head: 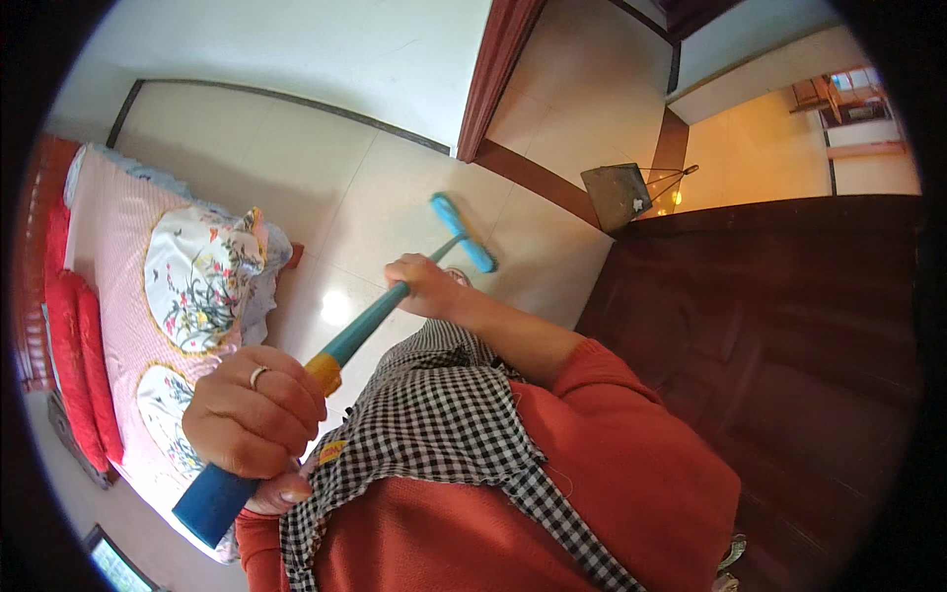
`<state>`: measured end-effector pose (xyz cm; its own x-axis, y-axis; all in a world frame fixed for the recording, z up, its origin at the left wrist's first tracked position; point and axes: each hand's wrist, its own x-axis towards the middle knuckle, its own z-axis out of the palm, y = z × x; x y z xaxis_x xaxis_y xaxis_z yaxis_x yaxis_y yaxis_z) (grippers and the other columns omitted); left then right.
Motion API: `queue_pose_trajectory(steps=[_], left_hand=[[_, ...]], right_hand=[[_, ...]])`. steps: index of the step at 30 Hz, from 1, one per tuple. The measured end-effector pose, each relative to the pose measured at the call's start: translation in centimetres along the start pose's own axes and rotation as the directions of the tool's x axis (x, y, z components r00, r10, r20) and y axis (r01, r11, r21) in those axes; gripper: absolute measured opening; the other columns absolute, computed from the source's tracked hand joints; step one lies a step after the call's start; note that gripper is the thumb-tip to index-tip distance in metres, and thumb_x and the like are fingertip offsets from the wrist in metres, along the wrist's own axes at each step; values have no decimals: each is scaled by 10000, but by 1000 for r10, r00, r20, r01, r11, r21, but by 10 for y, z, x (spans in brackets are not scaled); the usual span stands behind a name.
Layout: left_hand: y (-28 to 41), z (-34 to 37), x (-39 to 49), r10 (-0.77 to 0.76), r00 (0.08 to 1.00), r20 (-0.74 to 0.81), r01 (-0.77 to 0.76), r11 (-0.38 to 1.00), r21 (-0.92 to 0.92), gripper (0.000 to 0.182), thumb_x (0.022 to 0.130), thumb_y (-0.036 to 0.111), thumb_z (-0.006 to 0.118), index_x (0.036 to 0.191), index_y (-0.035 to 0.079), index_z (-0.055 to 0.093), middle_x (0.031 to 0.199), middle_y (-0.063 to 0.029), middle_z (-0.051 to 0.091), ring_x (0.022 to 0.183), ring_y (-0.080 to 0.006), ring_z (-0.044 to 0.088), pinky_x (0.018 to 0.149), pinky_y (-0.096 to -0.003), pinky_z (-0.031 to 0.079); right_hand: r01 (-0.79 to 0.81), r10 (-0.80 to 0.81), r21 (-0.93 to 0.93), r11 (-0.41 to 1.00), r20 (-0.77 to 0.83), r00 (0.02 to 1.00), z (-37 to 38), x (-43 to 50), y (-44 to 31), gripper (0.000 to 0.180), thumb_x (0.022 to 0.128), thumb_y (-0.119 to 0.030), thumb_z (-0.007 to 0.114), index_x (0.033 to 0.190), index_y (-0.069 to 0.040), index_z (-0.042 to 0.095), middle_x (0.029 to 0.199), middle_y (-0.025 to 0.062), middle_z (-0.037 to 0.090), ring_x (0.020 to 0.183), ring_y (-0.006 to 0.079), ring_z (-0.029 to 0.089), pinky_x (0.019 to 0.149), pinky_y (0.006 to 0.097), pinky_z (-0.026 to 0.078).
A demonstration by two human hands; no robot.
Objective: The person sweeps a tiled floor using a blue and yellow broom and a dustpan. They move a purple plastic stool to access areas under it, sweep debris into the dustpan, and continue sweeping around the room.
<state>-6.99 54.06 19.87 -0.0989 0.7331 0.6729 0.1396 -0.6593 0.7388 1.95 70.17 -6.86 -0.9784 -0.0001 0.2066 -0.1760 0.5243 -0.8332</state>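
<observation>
With both hands I hold the long handle [370,322] of a floor broom, which slants from lower left up toward the middle. My left hand [255,411], with a ring on one finger, wraps the upper end near the dark blue grip [214,503], just above a yellow collar [323,372]. Farther down the teal shaft, my right hand [423,285] is closed around it. The light-blue broom head [464,233] rests on the tiled floor [399,177], beyond my foot [457,277]. A black-and-white gingham apron [436,414] covers my front.
On the left stands a bed [122,296] with pink-striped bedding, floral pieces and red bolsters [78,362]. A dustpan [618,196] with a thin upright handle sits by the doorway threshold [540,181]. A dark red-brown wooden door [755,318] fills the right, and a white wall [311,59] runs ahead.
</observation>
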Motion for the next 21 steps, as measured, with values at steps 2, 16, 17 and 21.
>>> queue_pose_trajectory(steps=[2,16,17,21], left_hand=[[-19,3,3,45,999,-6,-45,999,-3,211,728,86,702,634,64,513,559,-68,551,527,-218,580,528,-327,513],[-114,52,-5,-363,884,-294,414,900,135,182,723,83,703,705,49,525,680,-81,578,672,-261,586,695,-382,481],[-102,53,-1,-356,861,-363,387,922,14,188,720,95,693,683,52,513,637,-81,561,600,-248,557,639,-377,472],[-75,53,34,-250,930,-269,234,968,-89,281,768,222,673,651,115,440,488,-15,438,422,-157,395,454,-316,332]], right_hand=[[5,-17,-107,994,-111,994,-28,-14,21,114,701,-77,615,660,-102,511,668,99,548,688,316,536,633,410,424],[-125,75,-181,976,-262,962,-35,-35,163,183,672,-126,631,604,-85,466,637,132,532,666,337,548,636,429,427],[-91,60,-125,988,-234,970,-28,-37,143,179,673,-117,621,598,-83,462,631,133,532,651,335,552,622,427,433],[-302,302,15,953,30,953,-40,-39,67,141,707,-168,583,663,-42,539,727,185,593,734,374,594,650,443,469]])
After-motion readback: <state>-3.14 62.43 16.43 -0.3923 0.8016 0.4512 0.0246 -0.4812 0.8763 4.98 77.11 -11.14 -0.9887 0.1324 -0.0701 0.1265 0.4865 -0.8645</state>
